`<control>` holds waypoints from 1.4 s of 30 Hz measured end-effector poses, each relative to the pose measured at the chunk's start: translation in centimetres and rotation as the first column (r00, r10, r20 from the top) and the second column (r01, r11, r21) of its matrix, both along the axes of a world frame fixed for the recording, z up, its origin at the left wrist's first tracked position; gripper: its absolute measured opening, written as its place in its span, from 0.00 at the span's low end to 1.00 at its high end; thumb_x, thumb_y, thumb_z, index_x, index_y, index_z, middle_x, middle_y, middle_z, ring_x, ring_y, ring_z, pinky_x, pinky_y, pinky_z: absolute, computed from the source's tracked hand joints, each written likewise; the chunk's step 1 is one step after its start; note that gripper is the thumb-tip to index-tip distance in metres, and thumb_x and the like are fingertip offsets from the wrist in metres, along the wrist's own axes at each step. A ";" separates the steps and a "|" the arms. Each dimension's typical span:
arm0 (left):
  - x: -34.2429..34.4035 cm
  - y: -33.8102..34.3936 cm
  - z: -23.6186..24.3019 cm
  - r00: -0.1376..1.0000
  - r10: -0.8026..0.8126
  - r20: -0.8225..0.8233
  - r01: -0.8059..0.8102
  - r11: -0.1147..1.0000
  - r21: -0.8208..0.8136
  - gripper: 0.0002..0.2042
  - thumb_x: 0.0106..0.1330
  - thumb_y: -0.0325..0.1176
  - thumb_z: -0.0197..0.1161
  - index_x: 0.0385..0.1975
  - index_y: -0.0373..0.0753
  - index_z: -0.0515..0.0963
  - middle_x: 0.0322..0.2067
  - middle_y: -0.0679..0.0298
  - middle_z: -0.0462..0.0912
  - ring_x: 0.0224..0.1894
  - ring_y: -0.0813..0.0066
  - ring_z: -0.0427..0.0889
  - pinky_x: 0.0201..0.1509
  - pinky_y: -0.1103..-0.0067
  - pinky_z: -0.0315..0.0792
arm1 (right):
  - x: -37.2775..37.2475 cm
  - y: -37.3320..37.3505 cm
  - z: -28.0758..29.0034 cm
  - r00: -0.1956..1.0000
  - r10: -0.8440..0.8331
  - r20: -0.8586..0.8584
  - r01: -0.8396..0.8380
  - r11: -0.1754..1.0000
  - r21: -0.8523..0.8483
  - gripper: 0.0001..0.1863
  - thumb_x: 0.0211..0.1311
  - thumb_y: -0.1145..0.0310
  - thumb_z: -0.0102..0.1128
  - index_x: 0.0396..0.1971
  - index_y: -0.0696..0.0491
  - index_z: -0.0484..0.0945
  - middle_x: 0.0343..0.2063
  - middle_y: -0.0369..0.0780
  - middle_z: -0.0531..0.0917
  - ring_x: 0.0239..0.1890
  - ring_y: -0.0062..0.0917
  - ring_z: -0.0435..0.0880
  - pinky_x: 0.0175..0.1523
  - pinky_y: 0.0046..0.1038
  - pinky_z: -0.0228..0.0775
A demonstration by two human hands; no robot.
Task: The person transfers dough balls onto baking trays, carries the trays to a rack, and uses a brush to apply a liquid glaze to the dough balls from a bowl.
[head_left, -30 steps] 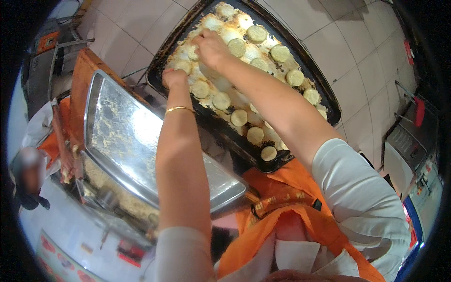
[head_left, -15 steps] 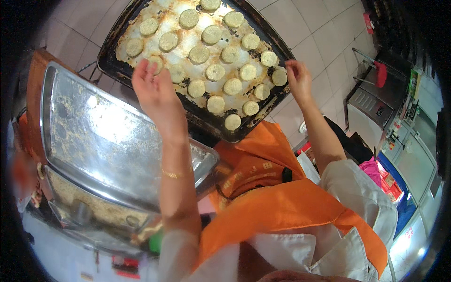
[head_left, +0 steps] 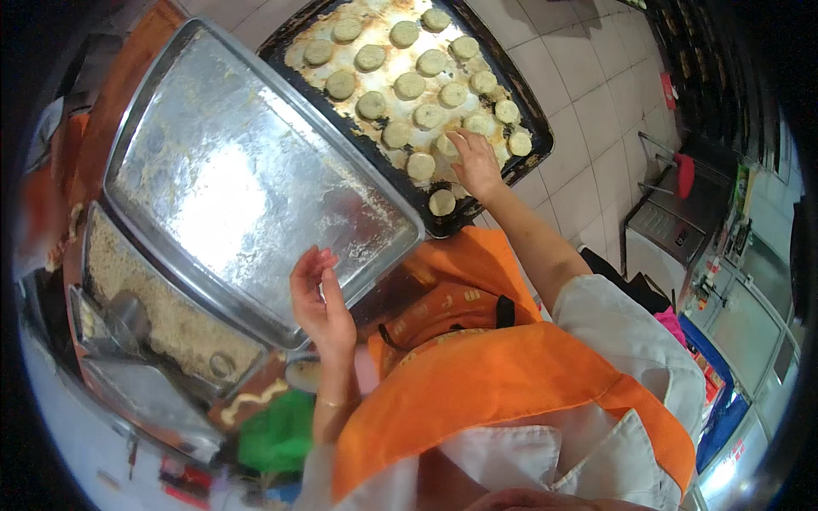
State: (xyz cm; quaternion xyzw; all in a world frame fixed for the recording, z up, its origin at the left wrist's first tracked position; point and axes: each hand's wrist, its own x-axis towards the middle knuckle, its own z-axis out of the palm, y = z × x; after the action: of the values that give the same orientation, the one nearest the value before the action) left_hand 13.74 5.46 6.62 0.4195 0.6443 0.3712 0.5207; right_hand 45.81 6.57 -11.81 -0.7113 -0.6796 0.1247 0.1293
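Observation:
Rows of round pale pastries (head_left: 410, 85) lie on a dark, stained baking tray (head_left: 545, 146) at the upper middle. Over its near right part is my right hand (head_left: 479, 170), fingers apart, tips beside or on one pastry; contact is hard to make out. To the left, a silver metal tray (head_left: 170, 136) with a worn, shiny surface holds no pastries. Above or beside its near right edge hovers my left hand (head_left: 324, 307), thumb and fingers apart and nothing between them. A thin bracelet circles that wrist.
Left of the silver tray stands a container of crumbly tan material (head_left: 162, 328) with a metal cup (head_left: 128, 317) in it. Green cloth (head_left: 277, 433) lies at the lower left. Beyond the trays are floor tiles (head_left: 588, 111) and, right, a dark metal appliance (head_left: 669, 213).
My left hand has come back from the pastries to the silver tray's near edge. My right hand has shifted left over the pastries. In view, both trays sit farther right.

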 end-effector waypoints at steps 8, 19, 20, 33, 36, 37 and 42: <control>-2.8 -6.1 1.7 0.989 0.137 -0.048 -0.135 0.990 0.038 0.13 0.67 0.23 0.50 0.51 0.28 0.68 0.44 0.56 0.76 0.45 0.73 0.76 0.53 0.78 0.69 | -0.8 0.8 -3.0 0.966 0.167 0.199 -0.122 0.968 -0.219 0.22 0.50 0.77 0.54 0.49 0.47 0.71 0.48 0.42 0.71 0.55 0.37 0.68 0.58 0.36 0.62; 3.0 -11.7 4.9 0.973 0.221 0.063 -0.224 0.973 0.052 0.11 0.69 0.24 0.51 0.49 0.32 0.71 0.42 0.60 0.77 0.44 0.73 0.77 0.53 0.76 0.72 | 2.7 -0.2 0.0 0.975 0.213 -0.057 -0.215 0.976 -0.027 0.22 0.47 0.77 0.59 0.47 0.52 0.72 0.51 0.44 0.71 0.55 0.40 0.68 0.58 0.38 0.62; 3.3 -12.1 5.3 0.972 0.215 0.093 -0.221 0.973 0.062 0.11 0.69 0.24 0.51 0.49 0.32 0.71 0.42 0.61 0.77 0.44 0.73 0.77 0.53 0.76 0.72 | 3.3 -0.4 0.5 0.986 0.156 -0.052 -0.156 0.988 0.019 0.22 0.47 0.78 0.59 0.46 0.53 0.72 0.51 0.45 0.71 0.55 0.41 0.68 0.58 0.38 0.62; 2.1 -17.5 7.5 0.913 0.366 0.180 -0.382 0.922 0.063 0.12 0.69 0.29 0.54 0.49 0.32 0.71 0.41 0.61 0.78 0.42 0.75 0.78 0.48 0.81 0.71 | 13.3 -16.1 7.7 0.999 0.030 -0.040 -0.032 0.998 -0.061 0.25 0.44 0.80 0.55 0.48 0.55 0.72 0.50 0.46 0.71 0.54 0.42 0.67 0.58 0.41 0.60; 0.4 -17.6 7.7 0.932 0.309 0.189 -0.335 0.934 0.124 0.11 0.69 0.28 0.53 0.48 0.31 0.70 0.40 0.60 0.79 0.41 0.76 0.78 0.46 0.82 0.71 | 12.1 -19.0 9.2 0.999 -0.036 -0.006 0.036 0.998 -0.054 0.26 0.44 0.79 0.55 0.49 0.55 0.72 0.51 0.46 0.71 0.55 0.42 0.66 0.60 0.41 0.58; -0.4 -17.6 7.8 0.939 0.293 0.182 -0.320 0.938 0.137 0.11 0.69 0.28 0.53 0.48 0.31 0.70 0.39 0.60 0.79 0.40 0.76 0.78 0.45 0.82 0.71 | 11.6 -19.8 9.6 0.999 -0.053 0.000 0.053 0.997 -0.061 0.26 0.44 0.79 0.55 0.49 0.55 0.72 0.51 0.46 0.71 0.56 0.42 0.66 0.61 0.40 0.57; -4.5 -19.1 8.5 0.923 0.287 0.258 -0.336 0.925 0.175 0.11 0.68 0.27 0.54 0.48 0.30 0.70 0.38 0.60 0.79 0.38 0.79 0.78 0.44 0.85 0.70 | 9.2 -21.8 10.9 0.999 -0.047 -0.005 0.047 0.997 -0.066 0.26 0.45 0.79 0.59 0.50 0.55 0.71 0.51 0.47 0.70 0.56 0.44 0.66 0.60 0.39 0.60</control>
State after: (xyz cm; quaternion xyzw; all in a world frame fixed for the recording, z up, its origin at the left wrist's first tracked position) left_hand 9.23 -13.67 15.10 0.3200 0.5950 0.5630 0.4761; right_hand 55.06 -15.27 -0.87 -0.7305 -0.6578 0.1463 0.1108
